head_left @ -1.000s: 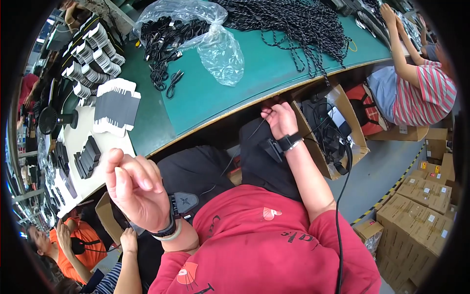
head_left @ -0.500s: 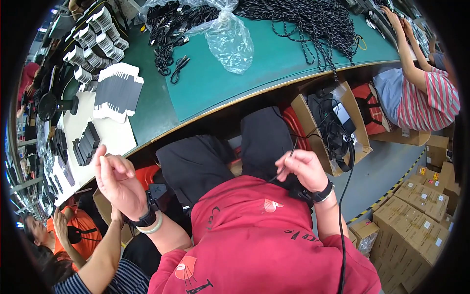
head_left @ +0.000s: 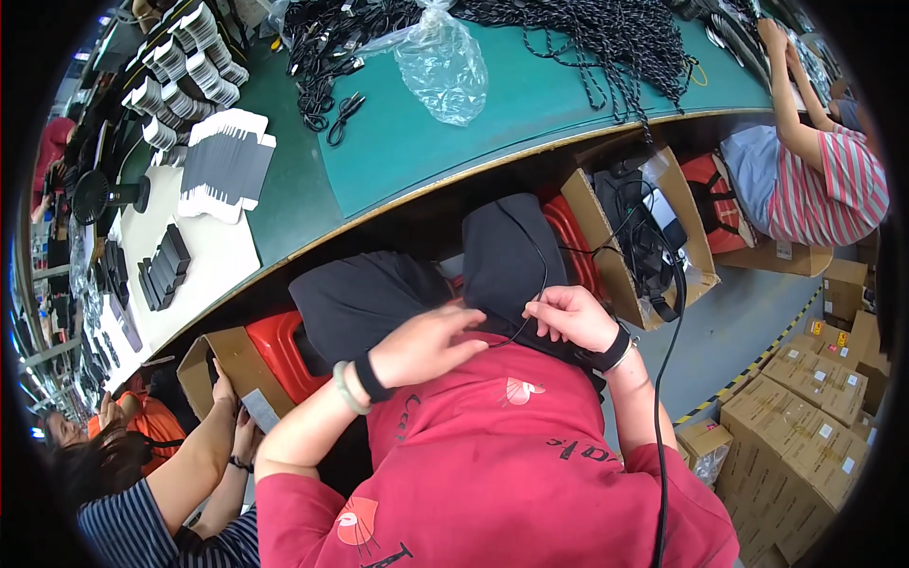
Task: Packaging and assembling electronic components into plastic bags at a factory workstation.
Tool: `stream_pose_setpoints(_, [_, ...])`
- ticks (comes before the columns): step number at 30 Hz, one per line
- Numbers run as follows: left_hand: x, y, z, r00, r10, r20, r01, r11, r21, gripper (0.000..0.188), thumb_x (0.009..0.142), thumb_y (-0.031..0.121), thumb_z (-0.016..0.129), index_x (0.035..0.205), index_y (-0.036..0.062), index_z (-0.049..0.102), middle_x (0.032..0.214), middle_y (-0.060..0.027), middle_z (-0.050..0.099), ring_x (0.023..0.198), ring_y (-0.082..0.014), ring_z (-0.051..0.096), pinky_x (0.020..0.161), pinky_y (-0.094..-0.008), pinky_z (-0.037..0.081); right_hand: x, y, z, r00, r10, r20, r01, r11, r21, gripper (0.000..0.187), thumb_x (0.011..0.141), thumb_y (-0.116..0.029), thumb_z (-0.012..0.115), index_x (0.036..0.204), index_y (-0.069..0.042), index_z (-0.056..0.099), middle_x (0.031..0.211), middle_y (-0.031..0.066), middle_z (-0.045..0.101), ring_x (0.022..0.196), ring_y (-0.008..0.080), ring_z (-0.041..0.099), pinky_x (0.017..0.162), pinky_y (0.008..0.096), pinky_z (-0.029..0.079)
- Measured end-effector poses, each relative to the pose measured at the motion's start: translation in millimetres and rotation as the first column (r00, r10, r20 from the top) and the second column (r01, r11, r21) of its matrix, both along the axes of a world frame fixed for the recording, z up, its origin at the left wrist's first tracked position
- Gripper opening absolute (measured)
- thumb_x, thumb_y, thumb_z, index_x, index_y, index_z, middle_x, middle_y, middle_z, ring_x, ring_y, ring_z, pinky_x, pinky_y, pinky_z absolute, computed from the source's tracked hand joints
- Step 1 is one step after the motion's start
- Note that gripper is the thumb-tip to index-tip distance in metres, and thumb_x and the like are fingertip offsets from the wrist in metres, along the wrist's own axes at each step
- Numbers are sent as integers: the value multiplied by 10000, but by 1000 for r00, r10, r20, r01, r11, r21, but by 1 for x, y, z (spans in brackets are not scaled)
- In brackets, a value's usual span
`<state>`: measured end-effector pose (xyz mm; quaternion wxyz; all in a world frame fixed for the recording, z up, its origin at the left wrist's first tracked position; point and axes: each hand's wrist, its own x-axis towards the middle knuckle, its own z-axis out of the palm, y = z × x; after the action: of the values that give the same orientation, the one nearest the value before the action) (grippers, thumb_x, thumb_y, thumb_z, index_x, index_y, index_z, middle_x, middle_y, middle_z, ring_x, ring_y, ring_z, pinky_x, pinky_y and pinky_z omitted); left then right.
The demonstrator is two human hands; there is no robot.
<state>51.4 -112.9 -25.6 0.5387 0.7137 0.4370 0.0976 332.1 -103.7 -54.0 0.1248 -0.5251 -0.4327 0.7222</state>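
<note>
In my lap a thin black cable (head_left: 518,333) runs across the front of my red shirt, and a length of it lies over my right thigh. My right hand (head_left: 575,319) pinches this cable between thumb and fingertips. My left hand (head_left: 428,346) hovers over the shirt just left of the cable's lower stretch, fingers stretched out and apart, with nothing seen in it. Whether its fingertips touch the cable, I cannot tell. Both hands are over my lap, in front of the green-topped table (head_left: 398,175).
A cardboard box (head_left: 595,210) of black devices and cords stands at my right knee. On the table lie black cables (head_left: 317,62), a clear plastic bag (head_left: 443,80), braided cords (head_left: 606,47) and flat card pieces (head_left: 225,166). Co-workers sit on both sides; cartons (head_left: 795,445) are stacked at right.
My left hand has come from the far left to the middle, over my lap. My right hand moved slightly left and still pinches the cable. The neighbour's hands at left are now at a cardboard box.
</note>
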Motion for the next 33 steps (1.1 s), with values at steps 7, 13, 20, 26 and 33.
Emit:
stream_pose_setpoints(7, [42, 2, -1, 994, -105, 25, 105, 994, -20, 395, 981, 271, 585, 1264, -5, 573, 1133, -191, 666, 1006, -347, 662, 912, -392, 519, -6, -3, 11, 984, -28, -173, 42, 996, 77, 206, 991, -180, 610, 944, 2, 695, 788, 26, 677, 626, 50, 570, 554, 193, 438])
stream_pose_setpoints(13, [53, -5, -3, 941, -181, 287, 177, 983, 40, 245, 952, 217, 549, 1036, 30, 684, 939, -191, 708, 891, -377, 675, 801, -461, 526, -2, -3, -2, 678, -504, -535, 444, 861, -248, 233, 1033, -251, 533, 992, -51, 644, 907, 46, 653, 657, 121, 548, 595, 250, 446])
stream_pose_setpoints(20, [31, -7, 55, 905, -419, -75, 424, 904, 65, 252, 937, 258, 570, 1009, 51, 694, 881, -181, 703, 868, -380, 666, 771, -469, 527, -3, 18, -15, 621, -616, -485, 477, 788, -389, 248, 1032, -340, 532, 944, -116, 595, 781, -3, 596, 604, 99, 516, 542, 241, 413])
stream_pose_setpoints(26, [-1, 3, 54, 981, -175, -79, 182, 979, 96, 236, 909, 232, 585, 988, 68, 735, 942, -169, 718, 915, -358, 676, 817, -460, 529, 14, 1, -16, 815, -534, -226, 520, 846, -122, 276, 1015, -342, 556, 884, -105, 614, 669, -10, 600, 518, 88, 525, 444, 229, 371])
stream_pose_setpoints(33, [-18, -12, 7, 969, -128, -212, 180, 952, 249, 253, 885, 253, 657, 1064, 83, 710, 957, -148, 696, 933, -346, 651, 833, -452, 525, 16, -18, -32, 948, -90, 304, 55, 991, 122, 359, 994, -257, 593, 697, -55, 604, 570, 28, 579, 415, 88, 466, 405, 246, 357])
